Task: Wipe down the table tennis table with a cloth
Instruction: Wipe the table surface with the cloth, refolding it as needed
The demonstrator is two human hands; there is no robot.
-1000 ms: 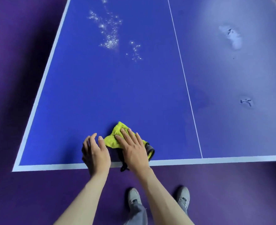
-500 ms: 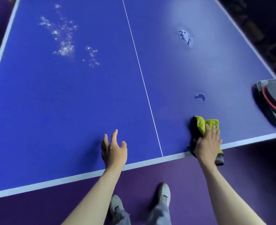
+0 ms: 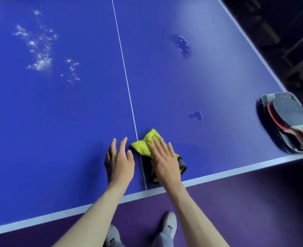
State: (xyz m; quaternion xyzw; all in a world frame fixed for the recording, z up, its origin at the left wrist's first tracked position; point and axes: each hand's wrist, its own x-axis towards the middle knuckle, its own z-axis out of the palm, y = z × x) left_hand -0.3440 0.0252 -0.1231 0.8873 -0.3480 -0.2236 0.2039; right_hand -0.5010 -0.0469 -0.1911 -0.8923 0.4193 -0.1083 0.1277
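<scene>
Two hands are laid near the blue table's [image 3: 61,113] near edge: the yellow cloth [image 3: 147,142], lying just right of the white centre line [image 3: 127,86], is pressed flat under the right hand [image 3: 165,163], fingers straight and slightly spread; the left hand [image 3: 119,162] is held beside it, fingers loosely spread, gripping nothing.

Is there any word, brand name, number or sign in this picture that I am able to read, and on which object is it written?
None can be read.
Table tennis table: only plain white lines, no writing.
Yellow cloth: no label visible.
Paddles in their case: no print that can be made out; that edge is blurred.
Shoes: no logo discernible.
</scene>
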